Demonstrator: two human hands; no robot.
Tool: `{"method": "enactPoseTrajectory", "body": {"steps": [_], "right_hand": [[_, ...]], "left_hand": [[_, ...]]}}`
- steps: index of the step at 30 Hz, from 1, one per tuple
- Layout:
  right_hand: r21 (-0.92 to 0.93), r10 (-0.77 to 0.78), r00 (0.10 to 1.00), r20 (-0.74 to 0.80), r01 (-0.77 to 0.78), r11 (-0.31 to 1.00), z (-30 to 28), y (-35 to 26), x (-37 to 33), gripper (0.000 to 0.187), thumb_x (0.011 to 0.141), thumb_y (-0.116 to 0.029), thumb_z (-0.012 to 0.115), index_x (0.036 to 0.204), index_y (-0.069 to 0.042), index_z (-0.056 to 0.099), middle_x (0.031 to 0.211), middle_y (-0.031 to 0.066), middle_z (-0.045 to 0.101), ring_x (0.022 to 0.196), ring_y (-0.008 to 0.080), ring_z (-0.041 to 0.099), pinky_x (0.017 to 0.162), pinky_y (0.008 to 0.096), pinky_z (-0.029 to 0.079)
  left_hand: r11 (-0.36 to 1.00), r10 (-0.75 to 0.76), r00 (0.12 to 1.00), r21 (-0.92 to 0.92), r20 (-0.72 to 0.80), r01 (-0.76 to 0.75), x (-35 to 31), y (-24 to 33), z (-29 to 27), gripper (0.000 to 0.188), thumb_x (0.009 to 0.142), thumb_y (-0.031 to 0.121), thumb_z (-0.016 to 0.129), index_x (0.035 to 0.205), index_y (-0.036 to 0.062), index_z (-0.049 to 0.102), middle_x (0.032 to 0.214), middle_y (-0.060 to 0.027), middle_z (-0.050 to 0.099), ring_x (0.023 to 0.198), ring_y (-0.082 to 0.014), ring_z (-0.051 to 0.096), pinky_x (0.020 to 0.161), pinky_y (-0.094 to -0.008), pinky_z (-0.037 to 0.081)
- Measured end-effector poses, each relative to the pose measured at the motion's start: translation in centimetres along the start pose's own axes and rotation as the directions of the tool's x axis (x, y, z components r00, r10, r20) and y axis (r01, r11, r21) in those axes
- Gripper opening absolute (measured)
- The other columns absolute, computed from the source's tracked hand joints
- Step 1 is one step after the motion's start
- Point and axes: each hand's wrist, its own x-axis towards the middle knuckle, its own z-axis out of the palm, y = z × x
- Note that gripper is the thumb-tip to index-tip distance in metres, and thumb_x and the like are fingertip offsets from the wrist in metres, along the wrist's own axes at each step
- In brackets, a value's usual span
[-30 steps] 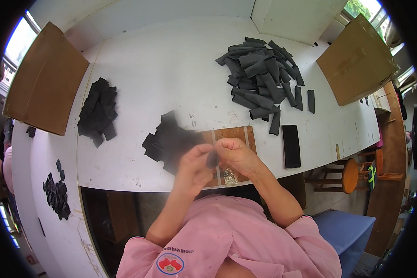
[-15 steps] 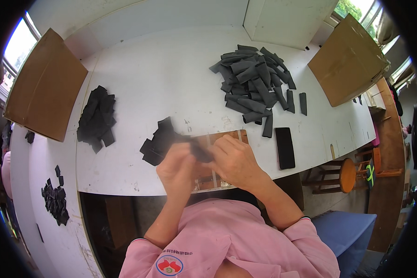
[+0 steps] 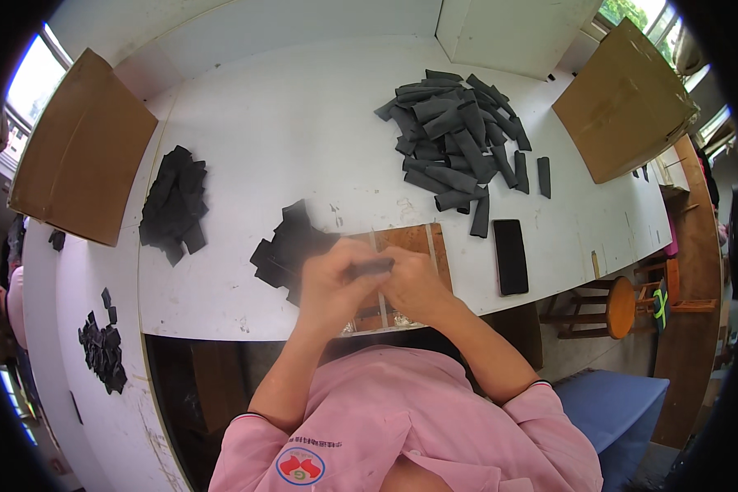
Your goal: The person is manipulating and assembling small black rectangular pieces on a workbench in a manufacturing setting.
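At the white table (image 3: pixel 254 164), left grip (image 3: pixel 332 283) and right grip (image 3: pixel 418 287) are pinching one dark piece (image 3: pixel 374 266); seemingly finished tubes (image 3: pixel 457 135) are lying beyond the right grip, flat pieces (image 3: pixel 281 248) apparently waiting beside the left.

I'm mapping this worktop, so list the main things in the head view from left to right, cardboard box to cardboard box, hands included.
Left cardboard box, farther black pile, nearer black pile, left hand, right hand, black phone, right cardboard box.
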Motion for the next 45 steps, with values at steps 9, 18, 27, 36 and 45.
{"method": "enactPoseTrajectory", "body": {"steps": [9,18,27,36,45], "right_hand": [[0.196,0.1,0.995,-0.004,-0.098,0.976,0.9,0.7,-0.7,0.024,0.079,-0.021,0.053,0.066,-0.001,0.051,0.061,0.0123,0.053,0.059,0.0302,0.053,0.052,0.0385,0.043],[0.106,0.07,0.997,0.012,-0.071,0.992,-0.4,-0.1,0.7,0.02,0.078,-0.02,0.056,0.071,-0.001,0.055,0.063,0.0106,0.053,0.061,0.0278,0.054,0.052,0.037,0.043],[0.144,0.161,0.987,0.022,-0.162,0.976,0.7,0.4,-0.4,0.02,0.077,-0.022,0.057,0.076,-0.002,0.057,0.064,0.0108,0.053,0.061,0.028,0.054,0.053,0.0371,0.043],[0.168,0.159,0.986,0.054,-0.166,0.972,1.2,1.2,-0.9,0.02,0.078,-0.022,0.055,0.078,-0.003,0.057,0.069,0.0123,0.056,0.063,0.0289,0.054,0.055,0.0383,0.043],[0.131,0.17,0.985,0.038,-0.173,0.976,-0.7,-0.4,0.5,0.014,0.075,-0.016,0.059,0.077,-0.002,0.056,0.066,0.0098,0.053,0.063,0.0268,0.054,0.054,0.0364,0.042]], "left_hand": [[0.992,0.116,0.991,-0.039,-0.065,-0.118,-0.1,-0.5,0.7,0.007,0.07,-0.002,0.061,0.076,-0.0003,0.058,0.076,-0.0034,0.056,0.072,-0.0102,0.052,0.065,-0.0223,0.041],[0.985,0.061,0.996,-0.154,-0.072,-0.072,-0.9,-0.9,0.0,0.017,0.08,0.012,0.058,0.086,-0.0032,0.062,0.09,-0.0103,0.059,0.084,-0.0139,0.053,0.073,-0.0262,0.044],[0.985,0.029,0.998,-0.17,-0.048,-0.037,-0.1,-1.4,-0.3,0.012,0.075,0.005,0.06,0.085,-0.0019,0.061,0.087,-0.0078,0.059,0.079,-0.0131,0.053,0.069,-0.025,0.043],[0.98,0.064,0.995,0.192,-0.078,-0.048,-0.1,-0.9,0.3,0.009,0.074,0.003,0.064,0.081,-0.0006,0.06,0.082,-0.0076,0.058,0.074,-0.0142,0.052,0.066,-0.0248,0.042],[0.961,0.06,0.964,-0.246,-0.26,-0.127,-1.0,0.5,1.0,0.013,0.083,0.01,0.055,0.087,-0.0018,0.055,0.086,-0.0137,0.059,0.081,-0.0177,0.055,0.072,-0.0277,0.043]]}}
